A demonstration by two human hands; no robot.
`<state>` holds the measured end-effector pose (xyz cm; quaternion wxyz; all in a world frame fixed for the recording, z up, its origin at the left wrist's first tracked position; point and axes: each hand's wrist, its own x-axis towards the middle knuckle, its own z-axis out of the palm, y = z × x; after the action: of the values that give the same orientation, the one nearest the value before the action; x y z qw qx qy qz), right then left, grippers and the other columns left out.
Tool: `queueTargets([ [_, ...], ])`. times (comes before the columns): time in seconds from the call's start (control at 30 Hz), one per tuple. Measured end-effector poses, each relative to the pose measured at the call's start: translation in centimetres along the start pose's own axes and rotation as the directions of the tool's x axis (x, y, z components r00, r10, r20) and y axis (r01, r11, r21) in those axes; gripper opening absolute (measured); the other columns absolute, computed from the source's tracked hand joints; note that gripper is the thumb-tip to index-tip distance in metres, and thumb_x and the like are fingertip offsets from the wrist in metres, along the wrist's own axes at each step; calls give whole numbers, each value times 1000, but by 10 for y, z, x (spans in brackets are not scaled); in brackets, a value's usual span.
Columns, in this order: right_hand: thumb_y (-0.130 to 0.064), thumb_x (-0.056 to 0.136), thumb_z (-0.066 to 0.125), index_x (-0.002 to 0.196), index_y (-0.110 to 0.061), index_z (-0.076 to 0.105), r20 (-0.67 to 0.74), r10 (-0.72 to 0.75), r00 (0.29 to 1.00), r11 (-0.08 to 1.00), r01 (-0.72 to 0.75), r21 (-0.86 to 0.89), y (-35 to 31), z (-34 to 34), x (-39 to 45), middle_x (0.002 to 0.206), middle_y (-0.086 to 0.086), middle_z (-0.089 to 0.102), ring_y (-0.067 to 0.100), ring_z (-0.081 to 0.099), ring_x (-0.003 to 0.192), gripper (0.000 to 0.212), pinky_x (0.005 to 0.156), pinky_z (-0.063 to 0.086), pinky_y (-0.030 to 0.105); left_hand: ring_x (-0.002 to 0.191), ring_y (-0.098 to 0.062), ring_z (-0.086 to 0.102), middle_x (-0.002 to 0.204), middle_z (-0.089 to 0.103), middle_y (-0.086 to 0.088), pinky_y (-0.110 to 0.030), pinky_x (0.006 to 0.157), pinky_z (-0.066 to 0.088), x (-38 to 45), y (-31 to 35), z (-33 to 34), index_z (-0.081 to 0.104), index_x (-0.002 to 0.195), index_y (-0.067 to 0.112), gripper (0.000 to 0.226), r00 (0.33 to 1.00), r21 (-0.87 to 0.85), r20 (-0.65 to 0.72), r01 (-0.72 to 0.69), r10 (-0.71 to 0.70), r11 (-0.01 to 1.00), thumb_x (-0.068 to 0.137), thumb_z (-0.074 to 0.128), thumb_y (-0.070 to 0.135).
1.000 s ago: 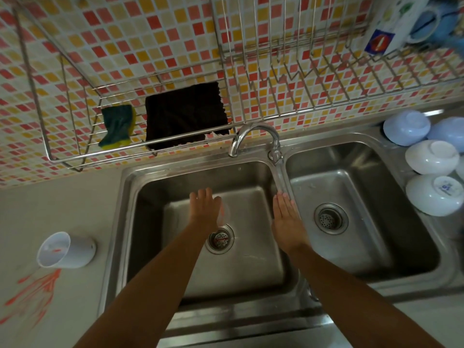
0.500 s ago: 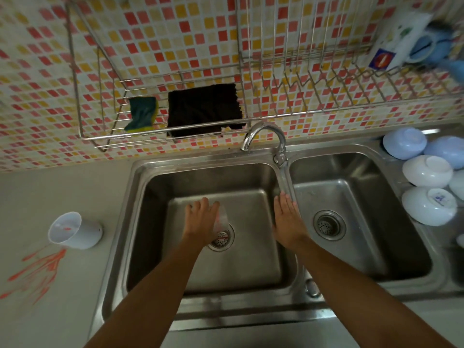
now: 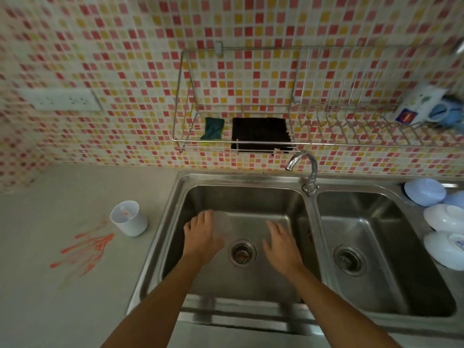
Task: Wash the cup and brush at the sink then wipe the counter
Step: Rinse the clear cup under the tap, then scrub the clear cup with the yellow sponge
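Clear cup (image 3: 222,226) in left hand (image 3: 200,237)

One camera only, worn on the person's head, looking forward and steeply down from above. It faces the tiled wall (image 3: 125,59) at the top of the frame, with the double sink (image 3: 313,222) directly below and slightly right of centre. Both forearms reach in from the bottom edge, so the view sits close over the work. The bench (image 3: 50,285) fills the lower left. The wide lens bends the wire rack (image 3: 251,143) and the edges, and the corners are blurred. No second view shares the scene
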<state>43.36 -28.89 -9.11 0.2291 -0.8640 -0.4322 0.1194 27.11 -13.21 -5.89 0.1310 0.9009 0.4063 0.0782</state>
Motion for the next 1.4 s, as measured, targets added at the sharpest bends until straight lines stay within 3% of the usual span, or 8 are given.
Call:
queueTargets([
  [0.23, -13, 96, 50, 140, -17, 44, -310, -176, 934, 962, 230, 145, -112, -62, 38, 136, 0, 50, 15, 47, 123, 44, 100, 41, 27, 121, -25, 46, 130, 47, -2, -45, 101, 40, 16, -10, -37, 35, 132, 19, 77, 995, -128, -96, 8, -20, 992, 70, 69, 50],
  [0.43, -9, 96, 48, 129, -9, 56, -549, -298, 781, 912, 403, 78, -183, -109, 96, 124, 5, 57, 17, 52, 114, 34, 95, 45, 29, 126, -25, 44, 138, 45, -2, -46, 104, 38, 42, -17, -65, 34, 135, 23, 81, 987, -238, -151, 12, -49, 971, 66, 69, 49],
  [0.67, -28, 99, 47, 134, -13, 53, -205, -192, 960, 981, 189, -33, -215, -124, 172, 137, 11, 50, 28, 48, 123, 39, 100, 43, 41, 128, -19, 42, 139, 44, 3, -41, 106, 35, 61, -35, -87, 33, 136, 26, 90, 983, -230, -185, -41, -3, 972, 63, 80, 47],
  [0.8, -38, 97, 51, 112, -19, 66, -88, -76, 993, 996, 71, -56, -223, -124, 193, 113, 8, 63, 21, 61, 83, 29, 61, 46, 29, 125, -17, 44, 136, 45, 5, -38, 104, 36, 72, -42, -89, 34, 133, 28, 91, 987, -225, -156, -55, 20, 973, 59, 80, 53],
  [1.0, -23, 89, 67, 101, -11, 61, -123, 53, 991, 997, -46, 56, -232, -122, 205, 99, 7, 64, 23, 61, 87, 17, 75, 54, 38, 126, -17, 41, 136, 45, 6, -42, 109, 34, 77, -48, -90, 36, 133, 29, 89, 990, -255, -133, -82, 49, 963, 59, 82, 50],
  [1.13, -11, 82, 71, 110, -12, 48, -131, 117, 984, 985, -99, 140, -229, -123, 209, 108, 11, 60, 26, 59, 91, 36, 67, 52, 36, 130, -18, 39, 140, 42, 6, -44, 111, 31, 76, -49, -94, 33, 134, 32, 90, 992, -271, -120, -71, 39, 960, 59, 82, 49],
  [1.23, -12, 80, 73, 118, -17, 45, -228, 54, 972, 949, 21, 313, -228, -126, 200, 109, 8, 60, 18, 58, 84, 47, 57, 45, 22, 130, -18, 38, 140, 40, 7, -43, 110, 32, 75, -48, -95, 33, 133, 34, 89, 993, -276, -113, -65, 35, 959, 60, 82, 48],
  [1.4, -19, 94, 56, 126, -28, 47, -320, 24, 947, 710, 209, 673, -228, -146, 148, 105, -7, 63, -1, 60, 74, 35, 60, 48, 14, 128, -19, 38, 138, 41, 5, -46, 105, 40, 74, -42, -98, 37, 132, 30, 80, 985, -293, -136, -142, 106, 945, 64, 81, 35],
])
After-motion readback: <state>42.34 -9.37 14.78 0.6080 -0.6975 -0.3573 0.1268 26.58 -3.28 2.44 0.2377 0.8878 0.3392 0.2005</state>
